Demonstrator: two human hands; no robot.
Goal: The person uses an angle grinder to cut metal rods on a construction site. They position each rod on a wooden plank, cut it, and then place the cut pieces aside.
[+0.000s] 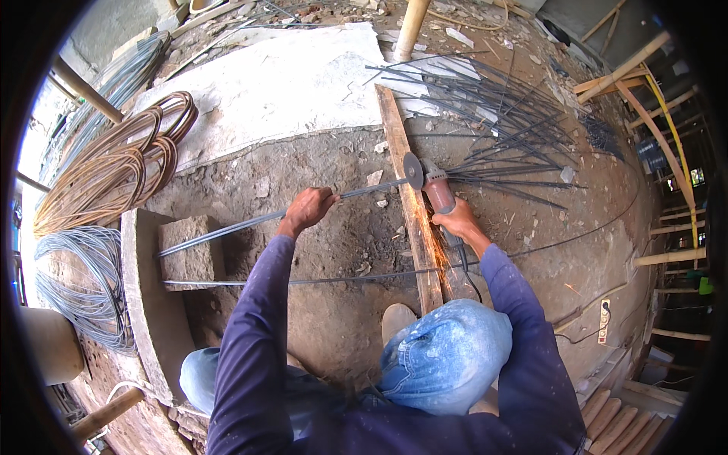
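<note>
My left hand (309, 210) is closed around a small bundle of thin steel rods (243, 227). They run from a rough concrete block (196, 254) on the left to a wooden plank (393, 125). In my right hand (460, 218) is an angle grinder (438, 194), gripped by its reddish body. Its round disc (413, 171) meets the rods at the plank. Orange sparks (435, 254) stream down along the plank toward my knee. A single dark rod (356, 277) lies across the plank nearer to me.
Loose rod lengths (523, 144) lie scattered beyond the grinder. Coils of brown rod (144, 152) and grey rod (83, 280) sit at left. A white sheet (280, 91) covers ground ahead. A power strip (604, 322) lies at right, and bamboo poles (413, 30) stand around.
</note>
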